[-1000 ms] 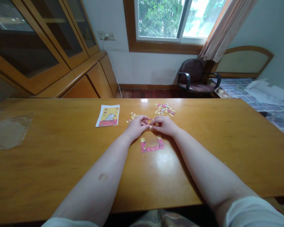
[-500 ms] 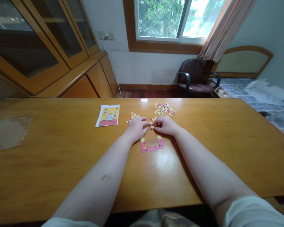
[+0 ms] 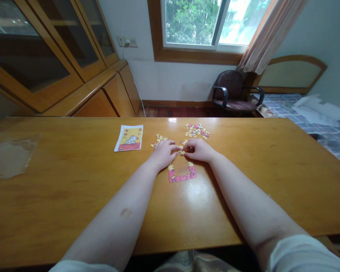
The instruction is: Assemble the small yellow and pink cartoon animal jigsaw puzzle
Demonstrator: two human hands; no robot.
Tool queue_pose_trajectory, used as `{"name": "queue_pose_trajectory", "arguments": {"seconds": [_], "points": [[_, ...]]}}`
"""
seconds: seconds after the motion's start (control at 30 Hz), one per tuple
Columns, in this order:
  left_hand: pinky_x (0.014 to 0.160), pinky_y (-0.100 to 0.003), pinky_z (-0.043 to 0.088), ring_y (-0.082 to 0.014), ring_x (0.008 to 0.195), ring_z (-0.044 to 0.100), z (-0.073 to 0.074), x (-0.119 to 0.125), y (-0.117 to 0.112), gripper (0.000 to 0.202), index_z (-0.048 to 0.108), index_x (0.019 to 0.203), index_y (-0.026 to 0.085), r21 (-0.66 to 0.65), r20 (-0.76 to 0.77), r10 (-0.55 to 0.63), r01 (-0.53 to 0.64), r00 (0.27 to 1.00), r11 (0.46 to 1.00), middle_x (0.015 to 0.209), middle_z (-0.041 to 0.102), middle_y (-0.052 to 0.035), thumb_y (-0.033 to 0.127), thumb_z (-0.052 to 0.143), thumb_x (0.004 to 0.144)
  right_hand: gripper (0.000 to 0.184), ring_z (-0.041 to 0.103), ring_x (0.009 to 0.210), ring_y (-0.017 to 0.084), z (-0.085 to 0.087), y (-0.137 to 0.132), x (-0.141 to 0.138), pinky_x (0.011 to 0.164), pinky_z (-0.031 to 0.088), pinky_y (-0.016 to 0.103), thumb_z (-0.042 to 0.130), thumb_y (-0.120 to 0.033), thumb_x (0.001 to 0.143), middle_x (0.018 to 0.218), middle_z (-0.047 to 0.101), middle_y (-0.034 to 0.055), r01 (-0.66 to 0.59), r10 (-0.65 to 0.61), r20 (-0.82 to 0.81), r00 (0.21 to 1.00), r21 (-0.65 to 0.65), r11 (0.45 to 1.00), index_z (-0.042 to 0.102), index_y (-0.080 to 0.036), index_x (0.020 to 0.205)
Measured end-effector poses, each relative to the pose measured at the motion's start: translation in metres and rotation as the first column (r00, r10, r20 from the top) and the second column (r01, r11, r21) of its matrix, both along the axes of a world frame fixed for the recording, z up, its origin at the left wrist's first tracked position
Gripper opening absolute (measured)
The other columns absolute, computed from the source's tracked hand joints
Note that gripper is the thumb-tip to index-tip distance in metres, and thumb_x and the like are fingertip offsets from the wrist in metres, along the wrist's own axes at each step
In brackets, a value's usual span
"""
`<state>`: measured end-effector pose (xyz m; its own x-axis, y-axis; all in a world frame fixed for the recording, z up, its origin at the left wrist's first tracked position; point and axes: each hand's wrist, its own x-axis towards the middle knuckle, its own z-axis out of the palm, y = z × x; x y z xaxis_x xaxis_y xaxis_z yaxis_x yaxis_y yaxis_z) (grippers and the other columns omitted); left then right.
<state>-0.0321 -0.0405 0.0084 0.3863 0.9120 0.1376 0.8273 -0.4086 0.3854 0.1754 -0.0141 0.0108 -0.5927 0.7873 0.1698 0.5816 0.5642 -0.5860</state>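
My left hand (image 3: 164, 155) and my right hand (image 3: 200, 150) meet over the table, thumbs and fingertips pinched close around small yellow jigsaw puzzle pieces (image 3: 181, 153). Fingers partly cover these pieces, so how they fit together is hard to see. Just below lies a joined U-shaped strip of puzzle border (image 3: 183, 178), pink along the bottom with yellow pieces at both upper ends. Behind my left hand is a small group of loose yellow pieces (image 3: 160, 138). A larger heap of yellow, pink and white pieces (image 3: 197, 130) spreads beyond my right hand.
A picture sheet (image 3: 129, 138) with a white animal on yellow and pink lies left of the pieces. Clear plastic wrapping (image 3: 11, 158) rests at the table's far left. Past the wooden table (image 3: 82, 196) stand a cabinet (image 3: 93, 96), an armchair (image 3: 232, 90) and a bed (image 3: 289, 109).
Both hands stay nearly in place. My right fingertips shift very slightly at the yellow pieces; the border strip and loose heaps have not moved.
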Motion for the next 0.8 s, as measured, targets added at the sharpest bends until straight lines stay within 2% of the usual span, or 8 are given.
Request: {"name": "queue_pose_trajectory", "arguments": {"seconds": [0.13,0.27,0.5,0.6,0.7,0.8], "points": [[0.104,-0.045,0.038,-0.0257,0.117,0.051,0.000,0.000,0.000,0.028,0.072,0.107,0.030,-0.003,-0.004,0.001,-0.001,1.000,1.000,0.121,0.063,-0.0058,0.030,0.056,0.085,0.022,0.054,0.065,0.011,0.001,-0.001,0.000,0.065,0.042,0.022,0.067,-0.011,0.069,0.073,0.059,-0.0010,-0.012,0.012,-0.028,1.000,0.003,1.000,0.073,-0.019,0.088],[0.104,-0.044,0.038,-0.0258,0.117,0.051,0.000,0.001,0.000,0.027,0.073,0.106,0.030,0.004,-0.008,0.005,-0.005,1.000,1.000,0.121,0.063,-0.0056,0.031,0.056,0.084,0.016,0.056,0.069,0.011,0.001,-0.001,0.001,0.068,0.044,0.023,0.066,-0.011,0.070,0.077,0.062,0.0005,-0.062,0.062,-0.034,0.997,0.006,0.998,0.074,-0.019,0.082],[0.104,-0.045,0.038,-0.0256,0.117,0.051,0.002,0.001,-0.001,0.027,0.073,0.105,0.031,-0.008,0.002,0.011,-0.011,1.000,1.000,0.120,0.063,-0.0051,0.031,0.056,0.084,0.015,0.058,0.070,0.012,0.000,-0.001,0.001,0.070,0.045,0.024,0.064,-0.015,0.072,0.080,0.064,0.0014,-0.051,0.051,-0.028,0.998,-0.011,0.999,0.075,-0.019,0.082],[0.104,-0.046,0.038,-0.0258,0.117,0.051,0.001,0.001,-0.001,0.026,0.073,0.104,0.030,-0.007,0.022,0.005,-0.005,1.000,1.000,0.121,0.063,-0.0055,0.031,0.056,0.084,0.015,0.054,0.068,0.012,-0.002,0.002,0.001,0.068,0.043,0.024,0.061,-0.017,0.076,0.078,0.064,0.0015,0.074,-0.073,-0.050,0.996,0.014,0.997,0.074,-0.019,0.084],[0.104,-0.045,0.038,-0.0249,0.115,0.052,0.002,0.000,-0.001,0.024,0.073,0.101,0.030,-0.013,0.054,0.000,0.001,0.999,1.000,0.120,0.063,-0.0048,0.029,0.056,0.084,0.017,0.052,0.068,0.013,-0.004,0.008,0.005,0.068,0.042,0.026,0.056,-0.018,0.080,0.076,0.065,0.0022,0.257,-0.252,-0.092,0.963,0.044,0.965,0.073,-0.018,0.085],[0.103,-0.043,0.039,-0.0232,0.112,0.054,0.004,0.001,-0.001,0.024,0.073,0.099,0.028,-0.014,0.093,-0.008,0.009,0.996,1.000,0.116,0.065,-0.0035,0.027,0.055,0.084,0.018,0.051,0.065,0.013,-0.005,0.012,0.009,0.066,0.041,0.026,0.054,-0.020,0.081,0.071,0.063,0.0015,0.350,-0.345,-0.119,0.931,0.018,0.937,0.072,-0.017,0.085]]}}
